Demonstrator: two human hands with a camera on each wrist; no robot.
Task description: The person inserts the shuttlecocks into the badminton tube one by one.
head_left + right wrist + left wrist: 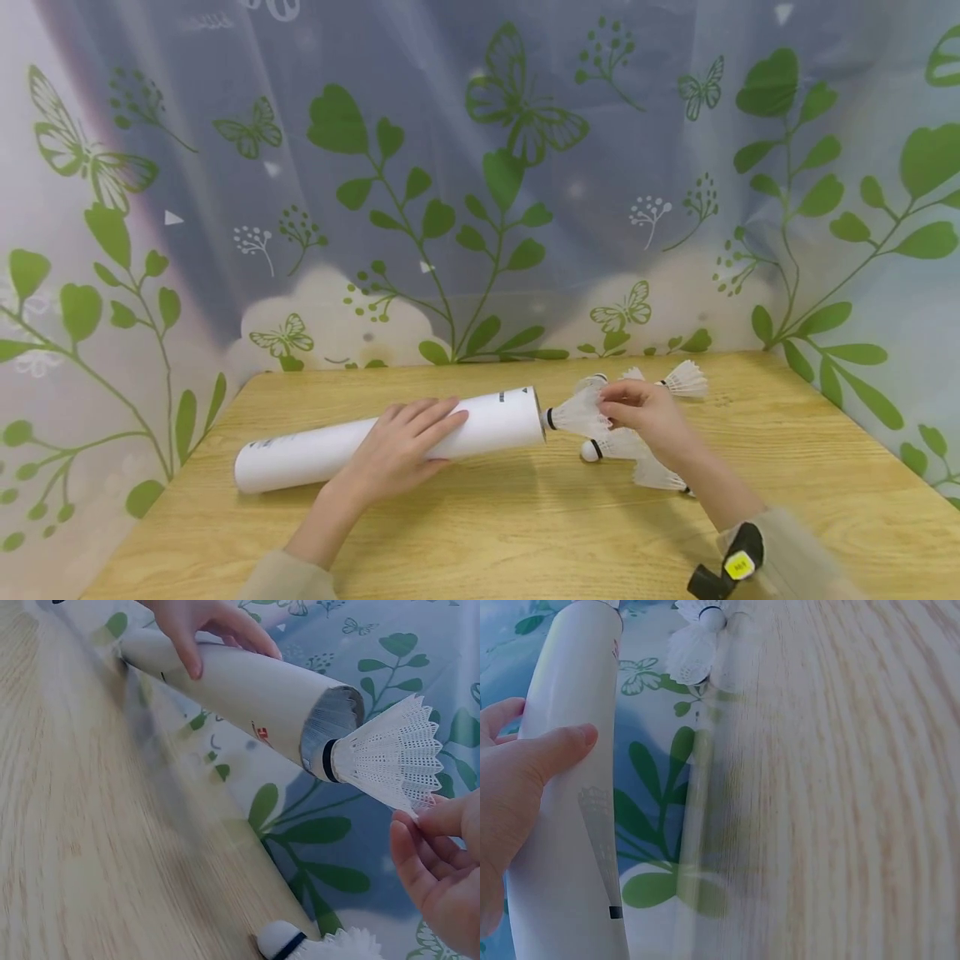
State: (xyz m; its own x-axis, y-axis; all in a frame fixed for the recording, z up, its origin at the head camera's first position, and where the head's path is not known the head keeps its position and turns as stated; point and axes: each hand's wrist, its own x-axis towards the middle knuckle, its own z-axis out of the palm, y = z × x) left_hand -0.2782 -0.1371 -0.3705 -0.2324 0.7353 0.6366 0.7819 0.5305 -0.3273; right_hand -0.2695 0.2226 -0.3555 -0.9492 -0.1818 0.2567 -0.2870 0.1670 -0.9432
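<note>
A long white shuttlecock tube [495,421] lies slanted over the wooden table, its open end toward the right. My left hand [401,446] grips it around the middle, thumb on the near side and fingers over the top; the left wrist view shows the thumb [570,746] along the tube wall. With thumb and fingertips, my right hand [450,855] pinches the skirt rim of a white shuttlecock [386,757]. Its cork end with a black band points into the tube's mouth, the skirt still outside. In the right wrist view, the tube's inside [326,724] looks silvery.
Several loose shuttlecocks lie around the right hand: one at the back right [684,379], one beneath the held one [611,447], another nearer the front [656,475]. The table [487,533] meets a leaf-print curtain [450,208] behind. A black device [742,550] sits on the right sleeve.
</note>
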